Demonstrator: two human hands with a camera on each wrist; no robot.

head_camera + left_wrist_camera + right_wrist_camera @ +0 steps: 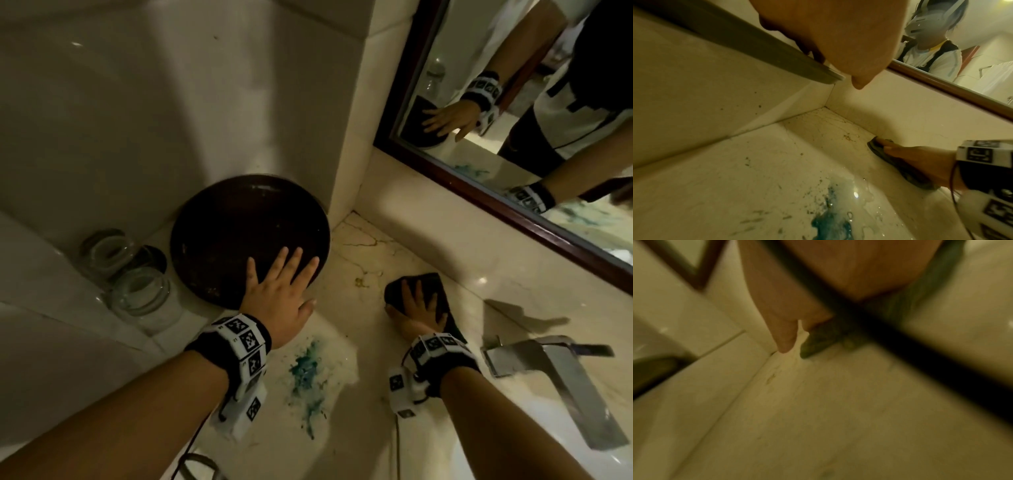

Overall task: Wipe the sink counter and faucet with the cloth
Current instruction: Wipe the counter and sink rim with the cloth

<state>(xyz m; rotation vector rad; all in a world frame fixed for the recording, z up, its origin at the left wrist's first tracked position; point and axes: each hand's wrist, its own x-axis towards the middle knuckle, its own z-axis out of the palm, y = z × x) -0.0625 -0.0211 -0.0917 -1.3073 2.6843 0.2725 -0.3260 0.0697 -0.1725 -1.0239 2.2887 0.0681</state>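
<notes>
A dark cloth (433,279) lies on the cream marble counter (370,253) below the mirror ledge. My right hand (419,305) presses flat on it with fingers spread; the left wrist view shows the same hand (920,160) on the cloth (877,149) against the back ledge. The right wrist view is blurred, with the cloth's edge (818,340) under the palm. My left hand (281,287) rests with straight fingers on a dark round tray (239,233), which stands tilted against the wall. A chrome faucet (548,363) stands right of my right wrist.
A blue-green wet stain (305,370) is on the counter between my wrists, also in the left wrist view as the stain (830,220). Two glass jars (137,277) stand left of the tray. A framed mirror (513,137) hangs above the ledge.
</notes>
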